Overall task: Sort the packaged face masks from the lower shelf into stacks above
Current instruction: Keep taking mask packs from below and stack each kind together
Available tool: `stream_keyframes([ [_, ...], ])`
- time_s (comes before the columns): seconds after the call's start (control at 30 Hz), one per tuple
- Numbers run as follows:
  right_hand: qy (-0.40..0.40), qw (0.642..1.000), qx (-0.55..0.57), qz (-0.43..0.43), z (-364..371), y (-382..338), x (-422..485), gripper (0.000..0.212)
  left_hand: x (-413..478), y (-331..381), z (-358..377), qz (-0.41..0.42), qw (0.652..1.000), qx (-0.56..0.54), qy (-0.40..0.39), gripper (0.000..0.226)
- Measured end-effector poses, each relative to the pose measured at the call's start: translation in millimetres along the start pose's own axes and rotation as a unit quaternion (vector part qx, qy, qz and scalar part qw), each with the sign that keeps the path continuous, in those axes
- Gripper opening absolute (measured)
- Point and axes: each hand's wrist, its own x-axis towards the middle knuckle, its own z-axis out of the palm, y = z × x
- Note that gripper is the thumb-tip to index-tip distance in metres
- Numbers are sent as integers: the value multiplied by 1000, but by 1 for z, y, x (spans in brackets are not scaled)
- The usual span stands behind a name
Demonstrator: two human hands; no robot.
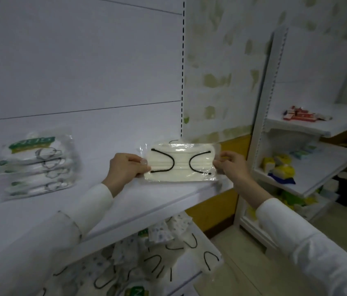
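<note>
Left hand (125, 167) and right hand (232, 165) outstretched, pinching opposite ends of packaged mask (180, 165) over upper shelf (125, 201)

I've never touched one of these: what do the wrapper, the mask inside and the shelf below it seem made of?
Wrapper: thin clear plastic film, glossy; it glares and crinkles at the edges. Mask: cream, matte pleated fabric, likely nonwoven. Shelf: smooth white, probably painted metal; hard to confirm.

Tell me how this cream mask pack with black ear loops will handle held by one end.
The cream mask pack is thin and flat, pinched at both ends by the left hand and right hand, so it would probably droop from one end. Its glossy clear wrapper looks slippery, so it may slide on the upper shelf.
</note>
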Motion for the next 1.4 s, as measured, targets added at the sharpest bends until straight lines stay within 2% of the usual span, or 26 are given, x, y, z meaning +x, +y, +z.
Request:
stream_keyframes([
  [0.1,1,1000,-11,3,20,-7,58,27,50,5,8,22,1000,18,4,35],
  [0.23,-4,993,-116,-12,58,-17,139,15,112,0,16,-6,1000,15,18,52],
  [0.33,-2,982,-189,-3,86,-16,190,36,146,-9,22,-17,998,32,48,39],
  [0.4,-28,976,-214,-13,103,-8,210,35,161,-16,23,-18,996,70,58,18],
  [0.47,-46,970,-240,-18,117,2,223,32,173,-24,24,-24,994,96,54,16],
  [0.83,-99,953,-283,-49,132,30,252,17,190,-37,42,-43,973,227,-11,9],
  [1.0,-124,946,-293,-55,125,33,250,26,190,-37,51,-38,964,261,-7,15],
  [1.17,-159,926,-336,-73,116,39,246,41,186,-38,53,-29,955,294,-2,18],
  [1.4,-152,908,-344,-185,86,24,235,42,153,-18,47,53,928,365,55,22],
])
